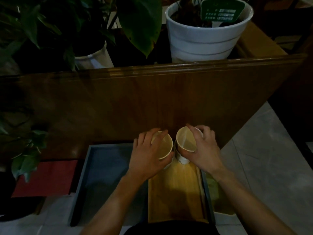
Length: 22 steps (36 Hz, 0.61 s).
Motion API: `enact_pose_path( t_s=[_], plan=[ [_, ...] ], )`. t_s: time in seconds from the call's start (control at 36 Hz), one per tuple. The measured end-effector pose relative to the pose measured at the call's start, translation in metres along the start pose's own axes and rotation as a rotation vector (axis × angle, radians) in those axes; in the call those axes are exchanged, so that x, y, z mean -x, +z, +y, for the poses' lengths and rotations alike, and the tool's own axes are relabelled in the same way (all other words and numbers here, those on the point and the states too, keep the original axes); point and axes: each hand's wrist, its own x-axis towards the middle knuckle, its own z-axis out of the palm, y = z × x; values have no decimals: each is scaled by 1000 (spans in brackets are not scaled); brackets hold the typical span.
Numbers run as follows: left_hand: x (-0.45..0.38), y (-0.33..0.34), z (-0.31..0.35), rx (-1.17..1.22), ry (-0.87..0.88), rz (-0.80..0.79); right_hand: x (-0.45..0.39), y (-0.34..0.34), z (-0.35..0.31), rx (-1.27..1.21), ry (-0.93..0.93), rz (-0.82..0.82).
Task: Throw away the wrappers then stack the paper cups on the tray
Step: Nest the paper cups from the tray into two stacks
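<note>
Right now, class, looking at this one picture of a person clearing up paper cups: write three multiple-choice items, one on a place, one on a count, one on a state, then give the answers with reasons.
1. Where does the wooden tray lie?
A. On the brown panel's top edge
B. Low in front of the person, beside a grey tray
C. Inside the white plant pot

2. How many paper cups are held?
A. One
B. Two
C. Four

3. How do the two cups stand to each other?
A. One nested in the other
B. Side by side, mouths open to the camera
C. Both upside down on the tray

Answers: 1 B, the wooden tray sits right of the grey one below the arms. 2 B, the left hand grips the left cup and the right hand grips the right cup. 3 B, both open insides show, neither inside the other.
</note>
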Motion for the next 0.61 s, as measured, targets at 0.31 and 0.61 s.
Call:
enact_pose_path(
  t_s=[0.31,0.61],
  plan=[
    [3,21,-3,-35,1,-53,2,15,4,20,6,-56],
    [3,34,-7,-52,-15,-133,6,19,7,21,16,-110]
  ],
)
